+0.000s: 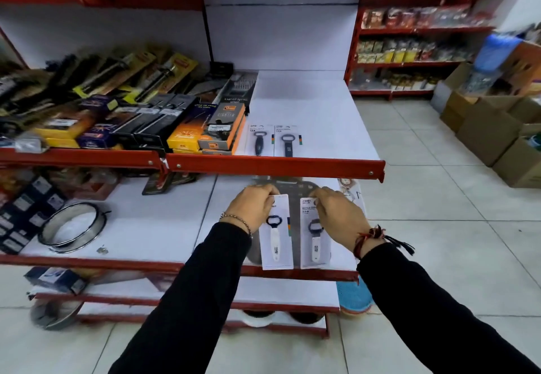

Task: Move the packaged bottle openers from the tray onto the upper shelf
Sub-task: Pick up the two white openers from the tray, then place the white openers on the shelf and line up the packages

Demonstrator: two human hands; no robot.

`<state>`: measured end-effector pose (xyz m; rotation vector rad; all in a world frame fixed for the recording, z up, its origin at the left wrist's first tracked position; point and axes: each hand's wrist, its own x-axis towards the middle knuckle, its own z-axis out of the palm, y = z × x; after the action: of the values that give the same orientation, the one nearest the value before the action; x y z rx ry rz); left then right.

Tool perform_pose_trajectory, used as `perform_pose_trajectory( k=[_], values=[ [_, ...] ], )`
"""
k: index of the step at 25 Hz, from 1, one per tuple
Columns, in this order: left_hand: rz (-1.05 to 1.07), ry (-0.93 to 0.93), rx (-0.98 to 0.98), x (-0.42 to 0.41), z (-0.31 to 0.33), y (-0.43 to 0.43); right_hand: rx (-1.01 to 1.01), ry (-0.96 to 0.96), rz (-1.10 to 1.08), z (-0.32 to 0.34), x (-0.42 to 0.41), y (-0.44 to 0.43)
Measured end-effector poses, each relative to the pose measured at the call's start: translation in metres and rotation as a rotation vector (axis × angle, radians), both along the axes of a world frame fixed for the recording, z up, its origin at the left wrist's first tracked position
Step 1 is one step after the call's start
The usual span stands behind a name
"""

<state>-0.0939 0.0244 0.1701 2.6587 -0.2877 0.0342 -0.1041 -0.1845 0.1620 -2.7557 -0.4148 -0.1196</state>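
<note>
A: Head view: 2 carded openers are pinched by their top edges, 1 in the left hand (254,207), 1 in the right hand (336,215), over the grey tray (295,227) on the lower shelf.

B: So pickup is done, probably. Next they'd need lifting over the red lip to the upper shelf (316,116), beside the 2 dark openers (273,141) laid there. "BOTTLE" can barely be read; the rest is blurred.
</note>
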Motion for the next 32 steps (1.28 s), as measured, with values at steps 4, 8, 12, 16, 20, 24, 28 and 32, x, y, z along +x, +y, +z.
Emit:
perform_pose_trajectory(
  k=[4, 8, 12, 16, 20, 24, 28, 32],
  values=[
    [-0.08, -0.048, -0.039, 0.001, 0.057, -0.004, 0.077, -0.095, -0.013, 0.061, -0.007, -0.014],
    [-0.143, -0.137, -0.087, 0.029, 0.117, -0.02, 0.133, -0.191, -0.051, 0.125, 0.018, -0.03],
    [-0.162, -0.18, -0.136, 0.08, 0.164, -0.037, 0.121, -0.229, -0.122, 0.168, 0.071, -0.042],
    [-0.148, -0.112, -0.119, 0.142, 0.186, -0.057, 0.063, -0.215, -0.145, 0.188, 0.135, -0.056],
    [-0.138, -0.011, -0.035, 0.191, 0.167, -0.068, 0.039, -0.087, -0.145, 0.177, 0.19, -0.062],
    [-0.126, 0.095, -0.03, 0.22, 0.138, -0.075, -0.018, 0.029, -0.169, 0.156, 0.221, -0.061],
    [-0.126, 0.146, -0.017, 0.234, 0.114, -0.079, 0.006, 0.106, -0.179, 0.14, 0.238, -0.061],
    [-0.123, 0.155, 0.014, 0.24, 0.1, -0.079, 0.026, 0.161, -0.171, 0.126, 0.247, -0.058]
  ],
)
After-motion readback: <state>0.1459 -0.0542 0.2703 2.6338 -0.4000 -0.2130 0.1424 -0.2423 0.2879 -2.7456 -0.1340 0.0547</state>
